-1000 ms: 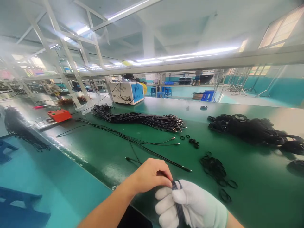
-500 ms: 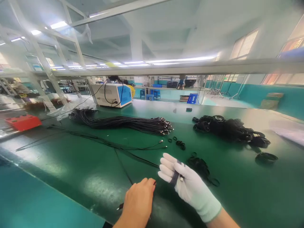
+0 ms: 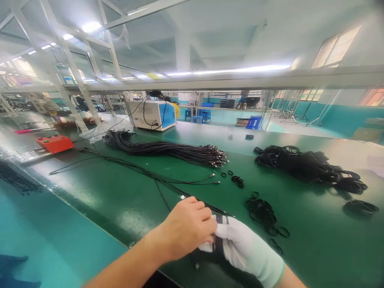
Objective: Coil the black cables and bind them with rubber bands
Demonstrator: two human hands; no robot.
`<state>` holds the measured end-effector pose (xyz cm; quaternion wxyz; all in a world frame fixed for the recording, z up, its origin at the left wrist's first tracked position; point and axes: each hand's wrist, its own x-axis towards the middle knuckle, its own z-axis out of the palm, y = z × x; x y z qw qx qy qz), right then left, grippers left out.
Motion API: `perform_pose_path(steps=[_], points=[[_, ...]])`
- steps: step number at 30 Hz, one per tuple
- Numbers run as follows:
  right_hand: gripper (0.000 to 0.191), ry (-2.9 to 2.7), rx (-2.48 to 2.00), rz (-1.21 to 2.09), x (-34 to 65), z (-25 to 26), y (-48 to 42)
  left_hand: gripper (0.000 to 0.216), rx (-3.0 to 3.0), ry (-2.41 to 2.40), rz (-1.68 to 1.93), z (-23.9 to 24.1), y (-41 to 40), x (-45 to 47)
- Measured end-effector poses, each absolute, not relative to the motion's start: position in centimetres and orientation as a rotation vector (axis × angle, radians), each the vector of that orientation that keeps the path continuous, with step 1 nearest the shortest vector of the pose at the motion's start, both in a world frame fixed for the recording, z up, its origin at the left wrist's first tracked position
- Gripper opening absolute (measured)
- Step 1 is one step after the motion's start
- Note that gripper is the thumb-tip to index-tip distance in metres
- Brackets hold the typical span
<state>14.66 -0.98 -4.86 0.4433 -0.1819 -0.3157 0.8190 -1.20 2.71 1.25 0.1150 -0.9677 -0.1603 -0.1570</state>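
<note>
My bare left hand (image 3: 187, 226) is closed in a pinch on a thin black cable (image 3: 219, 238) that is wound in loops round the fingers of my right hand (image 3: 240, 248), which wears a white glove. The two hands touch, low in the middle of the view, above the green table (image 3: 120, 196). A loose end with a small plug (image 3: 196, 265) hangs below them. More single black cables (image 3: 168, 180) run across the table just beyond my hands.
A long bundle of black cables (image 3: 168, 150) lies further back. Small black bands (image 3: 264, 212) are scattered to the right, beside a heap of coiled cables (image 3: 306, 166). A white and blue box (image 3: 154, 115) and an orange box (image 3: 54, 143) stand at the left and back.
My left hand has come up from the table edge to my gloved right hand and now pinches the cable there. The right hand has dropped lower and closed in.
</note>
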Motion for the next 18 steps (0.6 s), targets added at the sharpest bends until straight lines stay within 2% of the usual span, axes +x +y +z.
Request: perform_pose_path(steps=[7,11,14,16,18], points=[[0.023,-0.653,-0.39,2.255,14.1,-6.0,-1.6,0.016,-3.279,-0.498,-0.345,1.6,5.2,-1.2],[0.015,-0.616,-0.353,2.299,14.1,-6.3,-1.5,0.006,-3.171,-0.552,-0.503,1.1,5.2,-1.1],[0.027,-0.67,-0.364,2.313,14.5,-6.7,-1.5,0.016,-3.13,-0.561,-0.413,1.7,5.0,-1.0],[0.037,-0.692,-0.348,2.356,14.9,-6.9,-1.6,0.016,-3.336,-0.643,-0.257,2.2,5.2,-0.9],[0.039,-0.673,-0.284,2.397,15.3,-6.8,-1.8,0.01,-3.628,-0.915,-0.172,2.3,5.2,-0.9]])
